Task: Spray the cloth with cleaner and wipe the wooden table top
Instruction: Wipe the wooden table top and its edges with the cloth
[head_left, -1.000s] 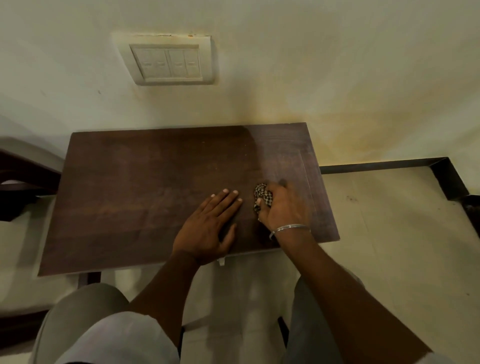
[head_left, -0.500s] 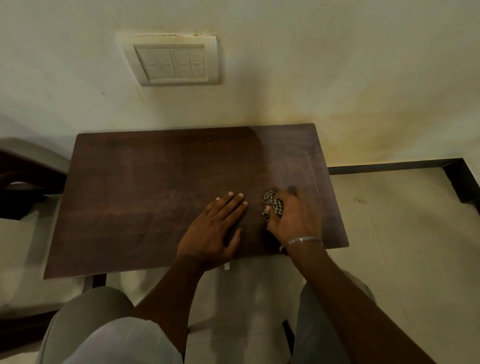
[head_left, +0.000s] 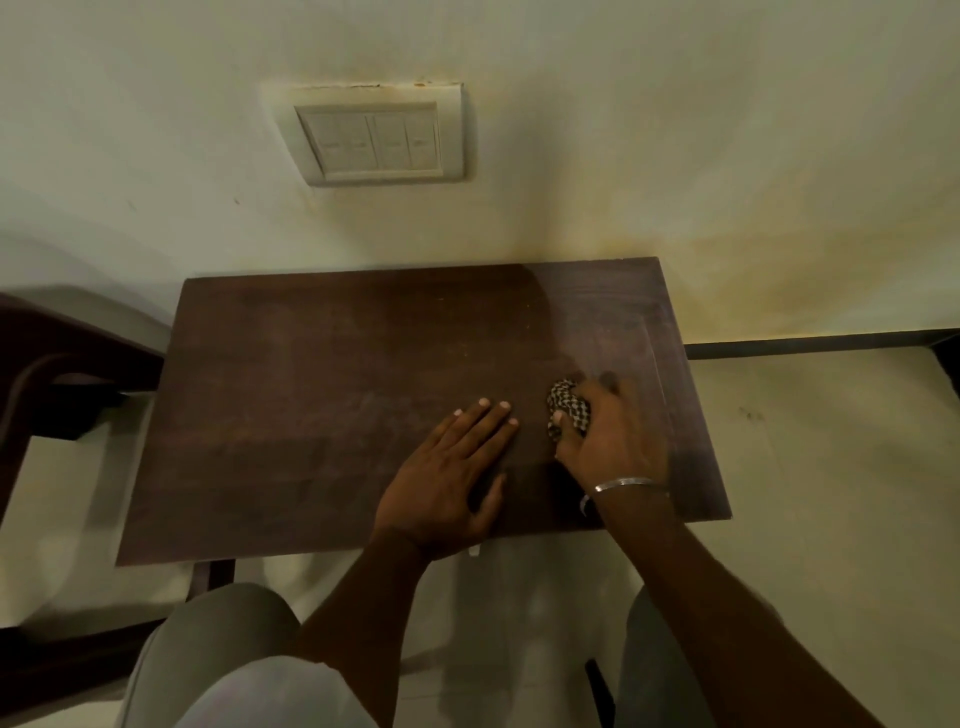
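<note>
A small dark wooden table top (head_left: 322, 395) stands against the wall. My right hand (head_left: 615, 441) grips a bunched black-and-white checked cloth (head_left: 569, 408) and holds it down on the right part of the table. Only part of the cloth shows past my fingers. My left hand (head_left: 452, 473) lies flat on the wood just left of it, fingers straight and together. No spray bottle is in view.
A switch plate (head_left: 374, 137) is set in the wall above the table. A dark wooden piece of furniture (head_left: 47, 374) stands at the left. Tiled floor (head_left: 831, 493) lies to the right, with a dark skirting (head_left: 810, 340) along the wall. My knees are below the table's near edge.
My right hand with the cloth has slid a little away from me and to the right on the table. The left hand has stayed flat in place. The camera has shifted slightly.
</note>
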